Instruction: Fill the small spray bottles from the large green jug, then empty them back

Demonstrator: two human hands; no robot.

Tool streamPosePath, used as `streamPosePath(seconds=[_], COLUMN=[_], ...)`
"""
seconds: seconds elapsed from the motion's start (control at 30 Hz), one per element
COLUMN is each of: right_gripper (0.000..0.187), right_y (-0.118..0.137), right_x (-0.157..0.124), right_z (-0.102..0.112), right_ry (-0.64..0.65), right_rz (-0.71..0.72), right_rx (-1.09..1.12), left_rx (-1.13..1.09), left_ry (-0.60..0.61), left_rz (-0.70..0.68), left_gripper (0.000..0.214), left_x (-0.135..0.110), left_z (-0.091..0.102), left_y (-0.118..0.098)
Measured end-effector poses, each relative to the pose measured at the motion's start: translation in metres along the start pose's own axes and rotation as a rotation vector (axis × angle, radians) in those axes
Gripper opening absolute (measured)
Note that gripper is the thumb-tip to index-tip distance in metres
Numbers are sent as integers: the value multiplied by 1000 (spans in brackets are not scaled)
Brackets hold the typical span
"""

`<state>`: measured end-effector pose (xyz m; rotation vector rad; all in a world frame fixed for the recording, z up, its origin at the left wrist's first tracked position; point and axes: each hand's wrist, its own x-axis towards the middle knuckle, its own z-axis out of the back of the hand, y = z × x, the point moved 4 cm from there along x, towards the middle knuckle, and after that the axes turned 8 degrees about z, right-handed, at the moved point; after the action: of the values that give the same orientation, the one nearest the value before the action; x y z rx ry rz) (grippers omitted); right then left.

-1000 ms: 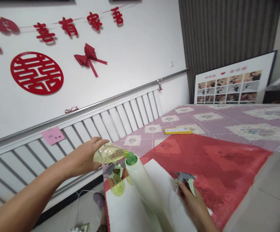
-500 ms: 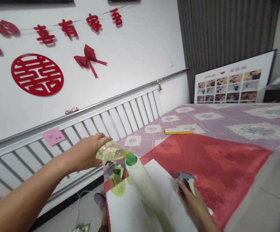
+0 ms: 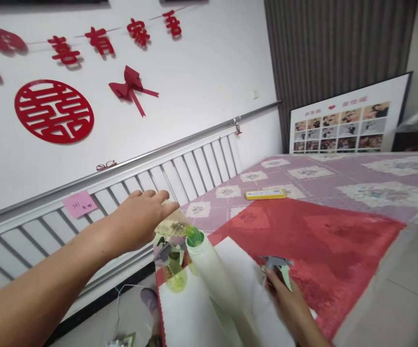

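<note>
My left hand (image 3: 142, 217) is wrapped over a clear plastic bottle with yellow-green liquid (image 3: 173, 224), tipped almost on its side. The bottle's neck rests at the green-rimmed mouth of a tall whitish bottle (image 3: 212, 270), which has no cap on. In my right hand (image 3: 292, 303) is a grey and pale green spray trigger head (image 3: 277, 265), held right of the tall bottle. Another clear bottle of yellow liquid (image 3: 175, 277) stands left of the tall bottle, with grey and green spray head parts (image 3: 175, 253) just behind it.
A white sheet (image 3: 180, 318) lies under the bottles, over a red cloth (image 3: 332, 250). A yellow flat case (image 3: 266, 193) sits farther back on the patterned tablecloth (image 3: 313, 172). The white radiator (image 3: 129, 190) runs along the wall at left; a photo board (image 3: 342, 120) leans behind the table.
My left hand has shifted slightly right and up and turned farther over the bottle, which now sits lower behind the fingers. My right hand stays nearly still.
</note>
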<state>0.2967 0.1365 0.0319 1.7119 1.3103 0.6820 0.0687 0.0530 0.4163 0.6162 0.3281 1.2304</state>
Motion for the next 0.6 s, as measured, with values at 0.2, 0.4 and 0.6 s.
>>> streamPosePath(seconds=[0.2,0.4,0.6], right_gripper=[43,41,40], right_y=[0,-1,-3], right_x=[0,2,4], right_z=[1,3,7], right_ry=[4,10,-3], right_rz=[0,-3,3], right_rx=[22,67,88], left_rx=[66,-60,-401], left_ry=[-27,-15,-83], left_rz=[-13,67,259], left_gripper=[70,71,69], left_x=[-1,-10,-34], left_z=[5,-19,-74], left_y=[-8,4,17])
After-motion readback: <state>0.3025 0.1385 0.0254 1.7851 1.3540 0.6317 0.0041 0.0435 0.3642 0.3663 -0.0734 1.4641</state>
